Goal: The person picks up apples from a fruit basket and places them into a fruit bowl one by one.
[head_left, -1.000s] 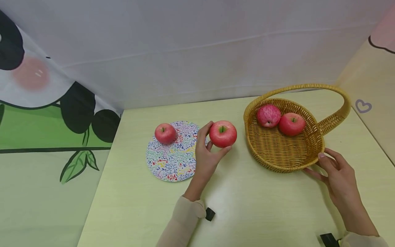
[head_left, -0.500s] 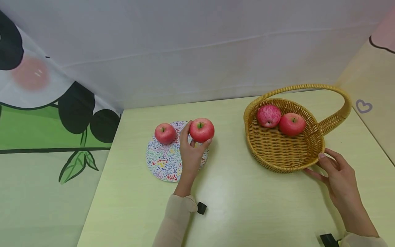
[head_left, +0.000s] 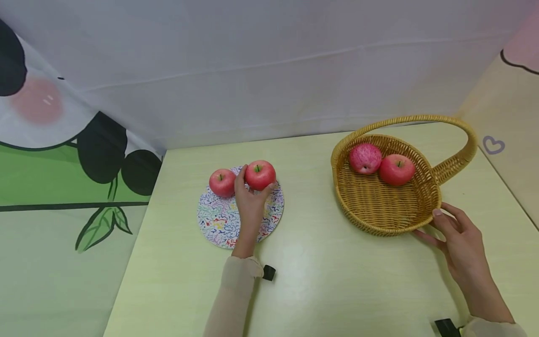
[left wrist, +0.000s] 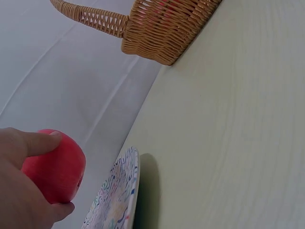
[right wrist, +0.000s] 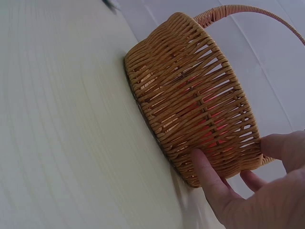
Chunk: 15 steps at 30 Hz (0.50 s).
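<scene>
Has brought the held apple (head_left: 260, 174) leftward since the earlier frame, from just off the plate (head_left: 210, 222) to over its back-right part, with the left hand (head_left: 251, 201). Keeps the right hand (head_left: 467, 245) at the basket (head_left: 381, 206), as before. Pinches the apple in the left hand, fingers (head_left: 241, 175) parted to its width and curled about its sides, above the plate and apart from it. Has a second apple (head_left: 222, 183) just beside those fingers, on the plate's back-left part.

Touches the basket's rim and outer wall with the right hand's fingers, spread and only slightly bent. Inside, toward the worktop's (head_left: 311, 281) back edge: a streaked apple (head_left: 364, 159) and a plain red apple (head_left: 396, 170), side by side. Over the basket, near the back-right corner, a tall arched handle (head_left: 456, 161).

Near the back-left corner, well apart from the basket: the patterned plate, partly covered by hand and wrist. Behind the back edge, a pale cloth (head_left: 273, 84); past the right edge, a painted heart (head_left: 492, 145); past the left edge, painted green leaves (head_left: 103, 222). Beside the left cuff, a small black block (head_left: 268, 273).
</scene>
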Each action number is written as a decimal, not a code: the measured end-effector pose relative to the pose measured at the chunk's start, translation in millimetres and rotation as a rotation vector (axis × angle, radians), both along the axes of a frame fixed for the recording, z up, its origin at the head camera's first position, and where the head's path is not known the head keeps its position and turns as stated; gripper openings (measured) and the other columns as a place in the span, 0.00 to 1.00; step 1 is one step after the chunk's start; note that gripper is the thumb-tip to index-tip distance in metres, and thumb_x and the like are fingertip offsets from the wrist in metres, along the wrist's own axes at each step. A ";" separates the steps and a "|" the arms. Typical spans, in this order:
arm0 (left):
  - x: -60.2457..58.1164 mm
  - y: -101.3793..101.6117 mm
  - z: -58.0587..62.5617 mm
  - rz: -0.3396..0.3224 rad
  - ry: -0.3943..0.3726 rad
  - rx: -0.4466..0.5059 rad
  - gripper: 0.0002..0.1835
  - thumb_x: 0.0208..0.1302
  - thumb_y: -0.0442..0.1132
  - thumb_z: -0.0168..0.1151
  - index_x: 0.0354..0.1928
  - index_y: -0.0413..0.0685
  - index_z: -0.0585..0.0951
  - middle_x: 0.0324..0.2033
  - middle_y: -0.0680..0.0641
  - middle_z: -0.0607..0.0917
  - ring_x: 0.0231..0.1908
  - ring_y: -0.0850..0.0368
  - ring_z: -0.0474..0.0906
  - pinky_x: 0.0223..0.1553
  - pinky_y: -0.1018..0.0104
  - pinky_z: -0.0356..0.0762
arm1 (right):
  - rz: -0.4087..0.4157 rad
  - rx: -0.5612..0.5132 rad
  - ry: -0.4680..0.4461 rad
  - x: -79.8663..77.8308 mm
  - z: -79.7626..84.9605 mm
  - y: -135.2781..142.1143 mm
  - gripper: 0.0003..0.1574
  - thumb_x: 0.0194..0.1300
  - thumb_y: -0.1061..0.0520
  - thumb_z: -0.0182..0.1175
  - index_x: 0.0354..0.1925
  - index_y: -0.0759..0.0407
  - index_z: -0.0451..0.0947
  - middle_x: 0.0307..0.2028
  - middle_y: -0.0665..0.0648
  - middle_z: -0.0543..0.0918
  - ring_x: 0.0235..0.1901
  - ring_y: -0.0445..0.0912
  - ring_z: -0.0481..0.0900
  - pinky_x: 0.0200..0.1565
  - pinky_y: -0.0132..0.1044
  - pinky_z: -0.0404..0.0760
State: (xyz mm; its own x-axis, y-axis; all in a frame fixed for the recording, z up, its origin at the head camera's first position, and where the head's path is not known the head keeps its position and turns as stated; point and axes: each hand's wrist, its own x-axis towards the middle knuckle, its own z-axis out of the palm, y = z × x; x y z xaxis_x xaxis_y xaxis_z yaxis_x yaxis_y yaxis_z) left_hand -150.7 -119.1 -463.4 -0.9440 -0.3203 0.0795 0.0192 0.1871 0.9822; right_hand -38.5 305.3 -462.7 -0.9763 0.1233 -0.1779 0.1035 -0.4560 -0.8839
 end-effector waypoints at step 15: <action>-13.2 2.6 -12.6 0.090 -0.094 -0.137 0.47 0.54 0.40 0.75 0.73 0.52 0.59 0.70 0.48 0.66 0.70 0.50 0.62 0.69 0.51 0.69 | -0.002 0.003 -0.002 -1.0 0.1 0.4 0.27 0.71 0.63 0.56 0.66 0.57 0.66 0.49 0.47 0.87 0.44 0.39 0.88 0.36 0.43 0.87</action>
